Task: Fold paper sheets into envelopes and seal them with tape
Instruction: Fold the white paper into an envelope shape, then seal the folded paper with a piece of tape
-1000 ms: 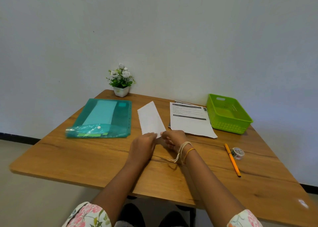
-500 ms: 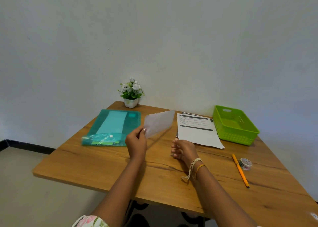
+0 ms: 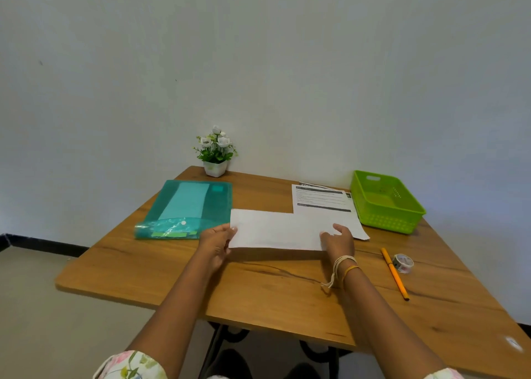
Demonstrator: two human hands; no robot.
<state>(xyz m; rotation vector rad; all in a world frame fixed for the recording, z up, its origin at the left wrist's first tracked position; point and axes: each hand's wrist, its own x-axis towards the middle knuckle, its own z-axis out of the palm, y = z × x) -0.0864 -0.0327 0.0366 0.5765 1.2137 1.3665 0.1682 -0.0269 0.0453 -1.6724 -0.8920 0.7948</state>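
Note:
A folded white paper strip (image 3: 277, 229) lies lengthwise, left to right, over the middle of the wooden table (image 3: 258, 286). My left hand (image 3: 216, 242) pinches its left end. My right hand (image 3: 339, 239) holds its right end, thumb on top. A small roll of patterned tape (image 3: 402, 263) sits on the table to the right, apart from both hands.
A printed sheet (image 3: 321, 200) lies behind the strip, partly covered by it. A green plastic basket (image 3: 385, 202) stands at the back right. An orange pencil (image 3: 394, 276) lies beside the tape. A teal plastic folder (image 3: 186, 209) and a small flower pot (image 3: 215, 154) are at the left and back.
My left hand swung the strip from pointing away to lying crosswise. My right hand rose from the table and took the strip's right end.

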